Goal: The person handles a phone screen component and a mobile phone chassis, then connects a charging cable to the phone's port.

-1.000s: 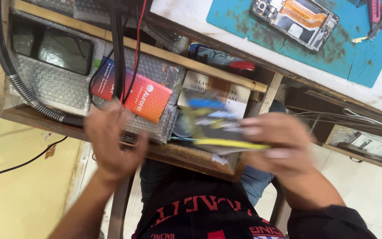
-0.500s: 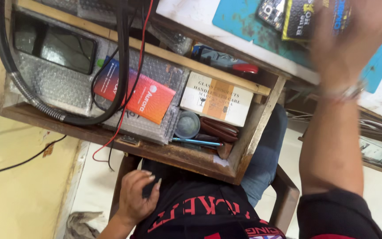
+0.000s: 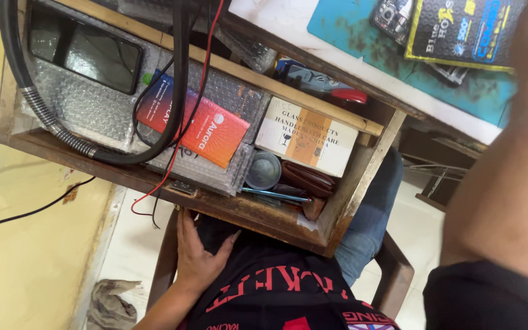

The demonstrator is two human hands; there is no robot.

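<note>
Open drawer (image 3: 349,201); left hand (image 3: 200,250) below front edge, seemingly touching.

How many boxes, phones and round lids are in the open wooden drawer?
Flat cardboard boxes: 2, one red-orange and one white with a brown stripe
Black glass-faced phones: 1
Round grey lids: 1
Total: 4

The open drawer (image 3: 258,211) is worn, rough wood with chipped edges. Inside, at ten o'clock, glossy black glass of a phone screen (image 3: 84,52) lies on crinkled clear bubble wrap (image 3: 77,107). A ribbed metal hose (image 3: 56,125) turns into smooth black rubber. The red box (image 3: 200,125) and the white carton (image 3: 307,134) are matt cardboard. At one o'clock a glossy plastic packet (image 3: 462,30) lies on the stained teal mat (image 3: 349,27).
</note>
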